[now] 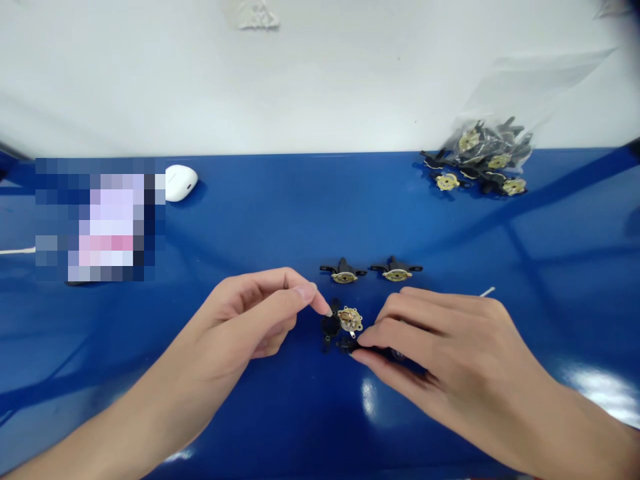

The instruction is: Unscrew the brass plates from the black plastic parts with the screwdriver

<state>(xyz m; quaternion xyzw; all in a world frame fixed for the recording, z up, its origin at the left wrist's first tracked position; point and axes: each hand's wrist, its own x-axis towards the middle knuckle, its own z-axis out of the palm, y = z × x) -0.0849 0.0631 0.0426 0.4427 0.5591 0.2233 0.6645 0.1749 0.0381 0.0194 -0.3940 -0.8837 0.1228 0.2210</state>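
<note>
Just below the middle of the blue table lie a black plastic part (330, 325) and a round brass-coloured metal disc (351, 320) with small lugs, side by side and overlapping. My left hand (260, 313) comes in from the left, thumb laid against the bent index finger, whose tip touches the black part's upper edge. The other left fingers are curled. At the disc's lower right, thumb and index of my right hand (430, 340) pinch a small dark piece (347, 344). Under that palm is another dark part, mostly hidden.
Two black brackets with brass-coloured discs, one left (344, 272) and one right (397, 270), stand beyond my hands. A clear bag (505, 143) and loose similar brackets lie at the back right. A white case (181, 183) sits beside a pixelated phone-like object (113, 220) at left.
</note>
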